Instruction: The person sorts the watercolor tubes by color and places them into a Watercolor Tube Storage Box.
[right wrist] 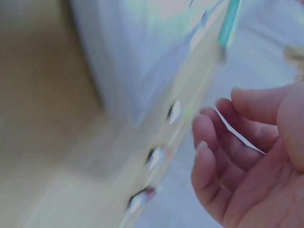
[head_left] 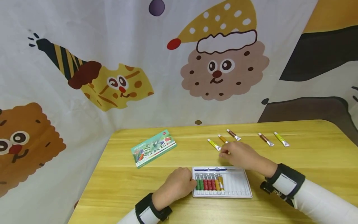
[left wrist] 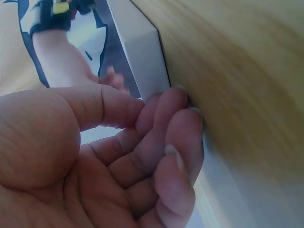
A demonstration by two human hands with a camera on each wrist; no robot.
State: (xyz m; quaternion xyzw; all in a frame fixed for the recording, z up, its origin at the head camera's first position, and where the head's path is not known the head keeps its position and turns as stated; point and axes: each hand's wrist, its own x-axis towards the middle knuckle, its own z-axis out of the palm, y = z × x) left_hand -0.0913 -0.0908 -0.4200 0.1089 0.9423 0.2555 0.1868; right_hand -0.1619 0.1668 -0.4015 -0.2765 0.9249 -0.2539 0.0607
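A white plastic paint tray [head_left: 237, 186] lies near the front of the table, with green, red and ochre paint tubes [head_left: 209, 183] side by side in its left slots. A blue-handled paintbrush [head_left: 211, 170] lies along its far groove. My left hand [head_left: 180, 183] pinches the tray's left edge between thumb and curled fingers, as the left wrist view shows up close. Above the tray's far right side hovers my right hand [head_left: 241, 157], fingers loosely bent, holding nothing. Just beyond it lie a yellow tube [head_left: 213, 144], an ochre tube [head_left: 222, 139] and a brown tube [head_left: 233, 134].
Farther right on the table are another brown tube [head_left: 265, 139] and a yellow-green tube [head_left: 281, 139]. A green paint box [head_left: 153, 148] lies at the back left. Behind the wooden table [head_left: 112, 180] hangs a printed cloth [head_left: 167, 109] with cartoon figures.
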